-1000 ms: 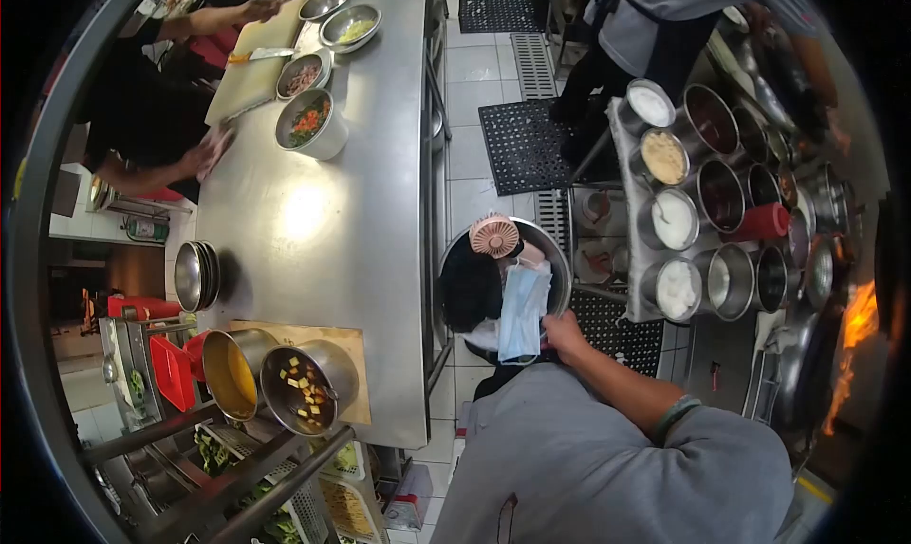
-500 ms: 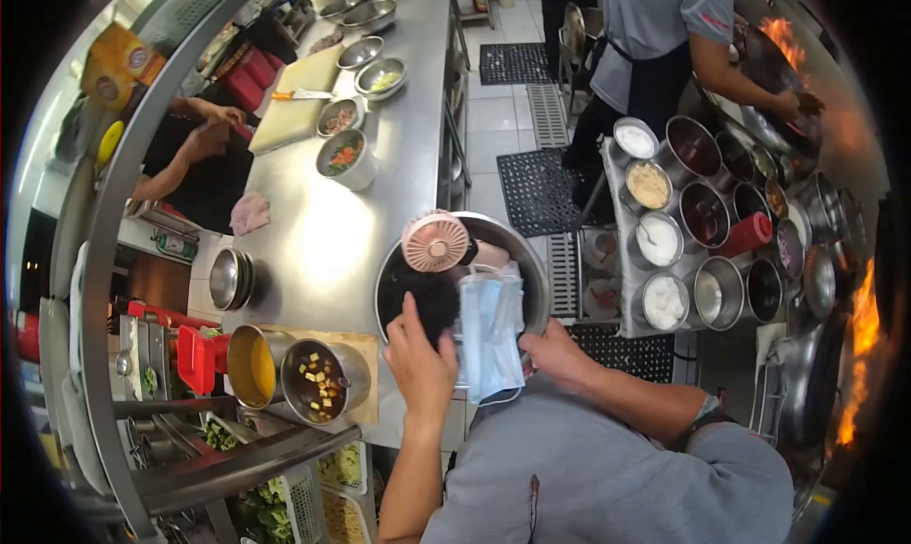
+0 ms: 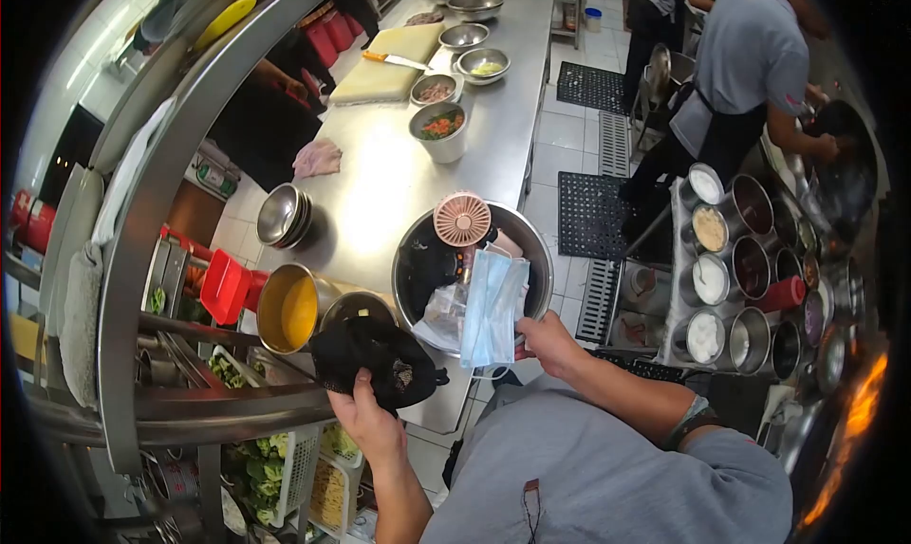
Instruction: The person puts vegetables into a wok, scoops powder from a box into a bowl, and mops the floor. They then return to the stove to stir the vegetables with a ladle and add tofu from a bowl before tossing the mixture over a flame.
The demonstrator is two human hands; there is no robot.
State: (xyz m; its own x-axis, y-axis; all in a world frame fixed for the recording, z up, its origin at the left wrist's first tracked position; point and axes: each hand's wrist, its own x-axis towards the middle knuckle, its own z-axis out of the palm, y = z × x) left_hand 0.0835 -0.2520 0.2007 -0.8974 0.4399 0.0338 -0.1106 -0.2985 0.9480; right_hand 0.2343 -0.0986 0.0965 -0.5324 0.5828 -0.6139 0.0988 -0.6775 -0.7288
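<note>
My left hand (image 3: 368, 421) grips a black cap (image 3: 370, 359), soft and crumpled, with a lighter mesh-like patch, above the table's near edge. The cap partly covers a pot of dark liquid (image 3: 359, 307). With its thumb over the rim, my right hand (image 3: 548, 343) holds a large steel bowl (image 3: 543, 259). Inside the bowl are a pink handheld fan (image 3: 462, 220), clear plastic packaging (image 3: 444, 309) and dark items I cannot make out. Light blue face masks (image 3: 495, 302) hang over the bowl's near rim, beside my right fingers.
A pot of yellow liquid (image 3: 288, 307) and stacked steel bowls (image 3: 283, 215) stand left on the steel table (image 3: 365, 198). Farther back are a cutting board (image 3: 387, 65), a knife (image 3: 394, 60) and food bowls. On the right, a person (image 3: 750, 60) works beside seasoning pots (image 3: 707, 278); flames (image 3: 854, 430) burn nearby.
My left hand has lifted the black cap out of the bowl and carried it left, uncovering the plastic packaging. My right hand stays at the bowl's rim. The view has shifted.
</note>
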